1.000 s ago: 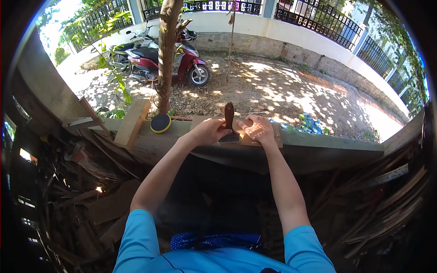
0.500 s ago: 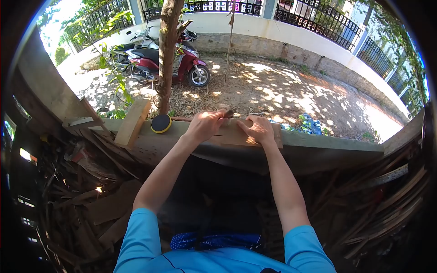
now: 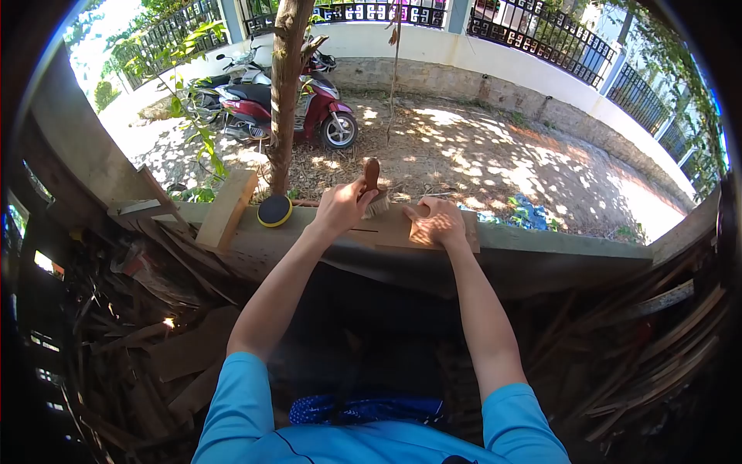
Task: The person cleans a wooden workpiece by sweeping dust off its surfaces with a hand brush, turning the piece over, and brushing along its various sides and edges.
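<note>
My left hand [image 3: 341,209] is closed around a brush [image 3: 372,173] with a brown wooden handle and pale bristles. The handle points up and away from me, and the bristles are down at a flat wooden board [image 3: 396,232]. A thin dark slot or line shows on the board's left part, below the brush. At the board's right end, my right hand [image 3: 437,224] grips it, thumb towards the brush and fingers curled over the wood; the fingertips are partly hidden. The board lies across the ledge [image 3: 556,246] in front of me.
Left of my hands, a round black and yellow pad [image 3: 273,209] sits on the ledge beside a wooden block [image 3: 226,209]. A tree trunk [image 3: 284,100] rises just beyond. Scrap wood [image 3: 185,344] fills the dark space below. A red motorbike [image 3: 318,112] stands outside.
My left hand has tilted the brush: its handle now stands more upright, and the bristles have come into view. My right hand stays in place on the board.
</note>
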`<state>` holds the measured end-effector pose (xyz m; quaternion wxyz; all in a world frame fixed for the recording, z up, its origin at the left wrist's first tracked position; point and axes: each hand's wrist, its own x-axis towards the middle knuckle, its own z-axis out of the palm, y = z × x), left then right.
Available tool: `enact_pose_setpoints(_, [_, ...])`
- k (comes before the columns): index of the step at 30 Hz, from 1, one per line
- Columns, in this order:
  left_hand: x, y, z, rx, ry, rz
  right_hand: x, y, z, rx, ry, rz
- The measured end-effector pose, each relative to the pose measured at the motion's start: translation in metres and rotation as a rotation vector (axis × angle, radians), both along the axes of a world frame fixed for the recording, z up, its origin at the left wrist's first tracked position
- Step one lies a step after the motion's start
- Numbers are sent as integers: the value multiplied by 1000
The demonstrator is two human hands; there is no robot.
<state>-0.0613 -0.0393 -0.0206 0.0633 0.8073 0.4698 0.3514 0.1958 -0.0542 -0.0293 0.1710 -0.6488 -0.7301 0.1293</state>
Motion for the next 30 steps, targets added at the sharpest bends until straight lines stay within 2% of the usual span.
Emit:
enact_pose_setpoints(1, [0, -1, -3, 15, -3, -16, 2, 1, 1, 4, 5, 8])
enact_pose_setpoints(4, [14, -18, 7, -363, -113, -78, 3, 3, -6, -2, 38, 11])
enact_pose_setpoints(8, [25, -15, -4, -541, -226, -236, 3, 3, -5, -20, 124, 9])
enact_pose_setpoints(11, [33, 8, -4, -517, -198, -375, 9, 3, -7, 86, 313, 161])
enact_pose_setpoints(12, [38, 9, -5, -558, -260, -376, 11, 4, -8, 141, 394, 236])
enact_pose_setpoints(15, [53, 16, -17, -607, -392, -385, 14, 0, -10, 257, 220, 288])
enact_pose_setpoints(17, [65, 26, -30, -548, -408, -406, 25, 16, -32, 269, 253, 330])
enact_pose_setpoints(18, [65, 27, -24, -437, -247, -336, 27, 19, -37, 294, 273, 340])
enact_pose_setpoints(19, [64, 36, -34, -299, -196, -348, 29, 21, -43, 318, 295, 350])
enact_pose_setpoints(21, [58, 33, -25, -221, -224, -301, 24, 10, -24, 252, 297, 242])
enact_pose_setpoints(22, [50, 25, -4, -266, -224, -214, 18, 7, -16, 214, 348, 162])
enact_pose_setpoints(23, [41, 28, -6, -266, -181, -93, 14, 6, -14, 176, 402, 81])
enact_pose_setpoints(25, [22, 35, -12, -254, -89, 148, 13, 8, -24, 331, 419, 57])
enact_pose_setpoints(27, [7, 39, -32, -269, -26, 243, 13, 13, -31, 455, 474, 48])
enact_pose_setpoints(28, [-1, 41, -43, -276, 0, 296, 15, 13, -30, 427, 495, -6])
enact_pose_setpoints(29, [0, 38, -40, -305, 44, 309, 18, 18, -36, 568, 429, -15])
enact_pose_setpoints(30, [6, 35, -29, -336, 84, 327, 19, 17, -34, 596, 463, -41])
